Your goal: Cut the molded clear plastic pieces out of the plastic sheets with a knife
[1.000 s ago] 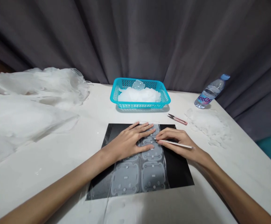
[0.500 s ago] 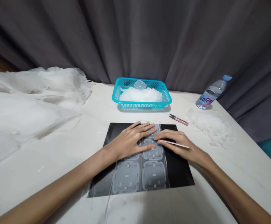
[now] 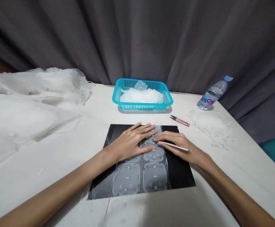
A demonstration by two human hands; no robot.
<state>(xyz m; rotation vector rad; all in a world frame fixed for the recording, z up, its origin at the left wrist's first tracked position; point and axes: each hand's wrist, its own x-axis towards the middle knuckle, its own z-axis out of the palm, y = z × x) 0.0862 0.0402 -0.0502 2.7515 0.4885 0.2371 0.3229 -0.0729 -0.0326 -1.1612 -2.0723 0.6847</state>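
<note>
A translucent plastic sheet (image 3: 139, 176) of rounded moulded panels lies along a black mat (image 3: 180, 171) on the white table. My left hand (image 3: 130, 142) presses flat on the sheet's far part, fingers stretched out and spread. My right hand (image 3: 177, 143) is just to its right, fingers pinched on a thin white stick-like tool (image 3: 174, 145). The tool's tip touches the sheet next to my left fingertips.
A turquoise basket (image 3: 168, 101) with white translucent pieces stands behind the mat. Small pink snips (image 3: 180, 120) lie to its right, then a heap of plastic scraps (image 3: 210, 127) and a water bottle (image 3: 213, 93). Crumpled clear film (image 3: 33, 101) covers the table's left side.
My right hand and the tool have shifted slightly left along the sheet. The left hand stays flat in place. The view has wobbled a little.
</note>
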